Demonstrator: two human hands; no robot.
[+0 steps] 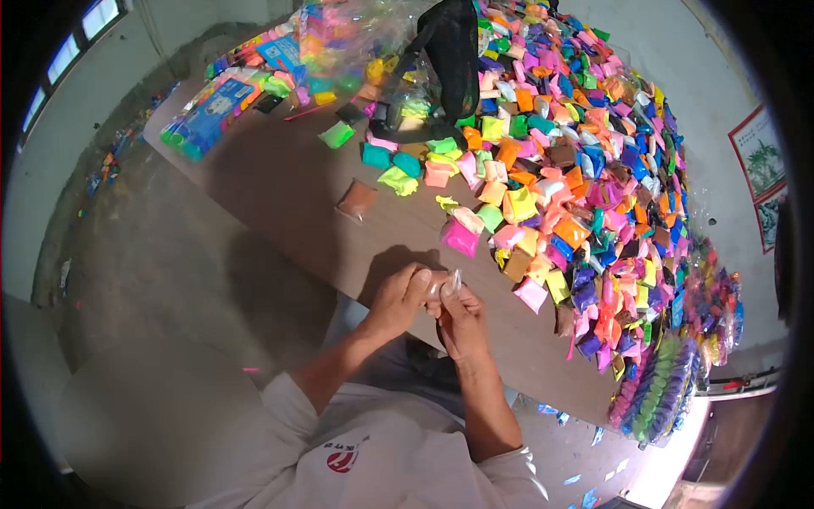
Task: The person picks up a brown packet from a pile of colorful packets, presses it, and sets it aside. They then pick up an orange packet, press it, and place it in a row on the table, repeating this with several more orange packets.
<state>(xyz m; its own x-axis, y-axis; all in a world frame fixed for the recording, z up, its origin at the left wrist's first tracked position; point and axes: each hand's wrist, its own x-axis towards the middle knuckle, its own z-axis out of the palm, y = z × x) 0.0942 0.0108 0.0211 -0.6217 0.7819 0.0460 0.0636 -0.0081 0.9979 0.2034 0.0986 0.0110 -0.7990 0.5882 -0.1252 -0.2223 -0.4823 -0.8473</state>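
Between my two hands, just over the front edge of the brown table (pixel 526 356), is a small clear packet (pixel 438 283) with brownish contents. My left hand (pixel 397 303) pinches its left side with thumb and fingers. On the right side, my right hand (pixel 462 318) grips it, and a clear film corner sticks up by the thumb. Beyond my hands a brown packet (pixel 357 202) lies alone on the table. A magenta packet (pixel 460 238) lies at the near edge of a large heap of colourful packets (pixel 585 195).
A black mesh bag (pixel 448 64) stands at the back beside clear plastic bags (pixel 360 34). Blue packages (pixel 216 110) lie at the table's far left corner. Bundled rows of green and purple items (pixel 661 386) sit at the right end. Scraps lie on the floor.
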